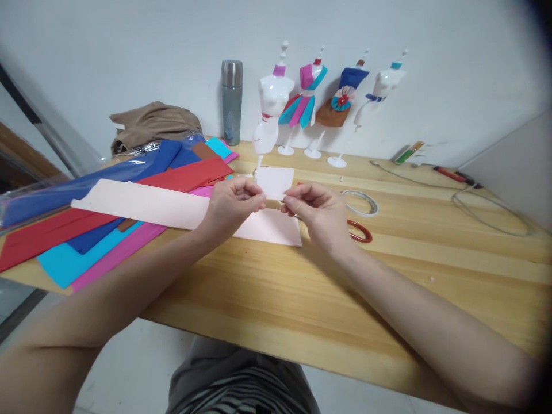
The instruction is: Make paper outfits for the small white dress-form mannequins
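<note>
Between my two hands is a small rectangular piece of pale pink paper (275, 183), held upright by its lower corners. My left hand (230, 204) pinches the left corner between thumb and fingers. On the right corner, my right hand (317, 213) has a similar pinch. Below them a long pale pink paper strip (146, 201) lies across the table, partly covered by my left hand. Red-handled scissors (361, 231) rest beside my right hand, mostly hidden behind it. Just behind the small piece stands a white mini mannequin (273, 95) with a magenta neck band and a red waist band.
Several dressed mini mannequins (345, 98) line the wall. A grey thermos (232, 103) stands left of them. Coloured paper sheets (107, 236) and brown cloth (157, 123) pile up at left. A white tape roll (362, 203) and a cable (487, 210) lie at right.
</note>
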Tool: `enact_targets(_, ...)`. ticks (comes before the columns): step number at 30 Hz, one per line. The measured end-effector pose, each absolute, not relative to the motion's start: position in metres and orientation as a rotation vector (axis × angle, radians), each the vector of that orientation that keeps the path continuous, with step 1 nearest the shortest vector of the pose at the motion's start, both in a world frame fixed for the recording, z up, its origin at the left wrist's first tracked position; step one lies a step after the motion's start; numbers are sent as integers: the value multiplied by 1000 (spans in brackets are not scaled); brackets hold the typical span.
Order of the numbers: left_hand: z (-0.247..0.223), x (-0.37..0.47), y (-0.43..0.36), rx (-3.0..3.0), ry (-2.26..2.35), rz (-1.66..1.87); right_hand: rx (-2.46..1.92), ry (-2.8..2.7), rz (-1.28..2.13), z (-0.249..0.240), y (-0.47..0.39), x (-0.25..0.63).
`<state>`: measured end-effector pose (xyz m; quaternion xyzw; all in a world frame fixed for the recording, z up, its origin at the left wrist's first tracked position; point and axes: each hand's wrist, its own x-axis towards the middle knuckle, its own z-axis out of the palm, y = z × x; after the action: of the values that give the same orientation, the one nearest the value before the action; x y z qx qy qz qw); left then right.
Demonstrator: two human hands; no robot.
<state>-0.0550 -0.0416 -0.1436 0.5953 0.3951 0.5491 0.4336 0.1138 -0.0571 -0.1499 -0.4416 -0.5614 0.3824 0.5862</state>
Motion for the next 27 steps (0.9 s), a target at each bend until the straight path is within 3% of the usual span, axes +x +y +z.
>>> enact_targets(27,-151,-63,-39,2172,1153,1473,-1088,-1482,573,-173,-50,121)
